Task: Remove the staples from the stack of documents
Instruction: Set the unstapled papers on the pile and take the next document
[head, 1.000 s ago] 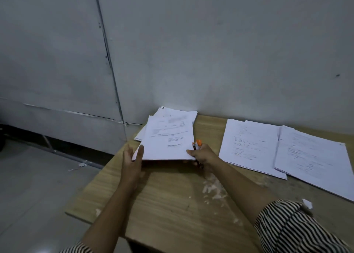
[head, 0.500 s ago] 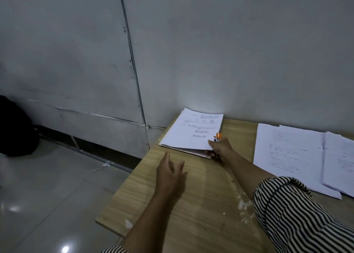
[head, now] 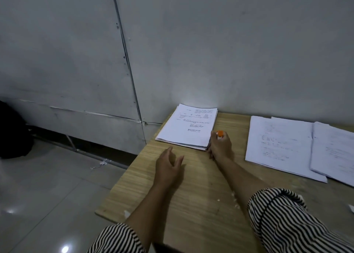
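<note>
Three paper lots lay on the wooden counter (head: 191, 199), entered as follows. Item one: stack of documents (head: 188, 126), at the far left corner of the counter, against the wall, its long axis running from the near edge toward the wall and leaning slightly right. Items two and three: two loose spreads of sheets (head: 279, 143), overlapping along the right side, well apart from the stack.

Right hand (head: 219, 144): knuckles up, touching the stack's near right corner, fingers curled around an orange-tipped tool (head: 220, 133), probably the staple remover; its working end was hidden. Left hand (head: 168, 168): palm down just above or on the bare counter, fingers loosely spread, holding nothing, near the stack's near edge but not touching it.

Governing relation: the stack lay directly beyond both hands, toward the wall, with the right hand the nearer. No staple could be made out; its corner could not be told. Judgement: the free left hand would likely steady the sheets while the right worked the tool.
</note>
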